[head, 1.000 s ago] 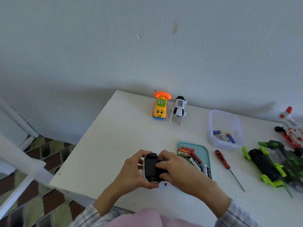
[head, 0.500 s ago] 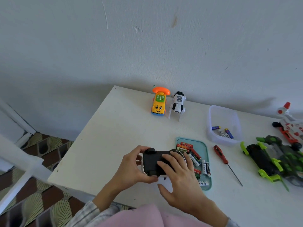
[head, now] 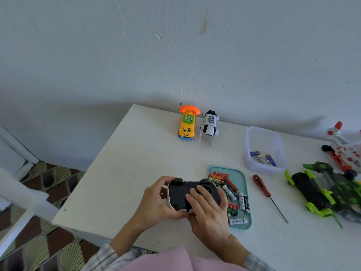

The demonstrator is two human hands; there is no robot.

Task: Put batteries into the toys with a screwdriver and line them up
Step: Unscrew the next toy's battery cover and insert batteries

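I see the toy car (head: 182,194) belly-up near the table's (head: 136,163) front edge, black underside and wheels facing me. My left hand (head: 156,204) grips its 9 o'clock end, thumb curled under the near rim. My right hand (head: 209,210) lies on top, fingers (head: 192,194) straight and slightly spread, pressing the underside. At 3 o'clock, touching distance, sits the teal tray (head: 244,178) of batteries (head: 230,189); beyond it the screwdriver (head: 262,187), then the green car (head: 320,192). At 1 o'clock stands a clear tub (head: 252,139); at 12 o'clock, the phone toy (head: 187,125) just beside the robot dog (head: 209,126).
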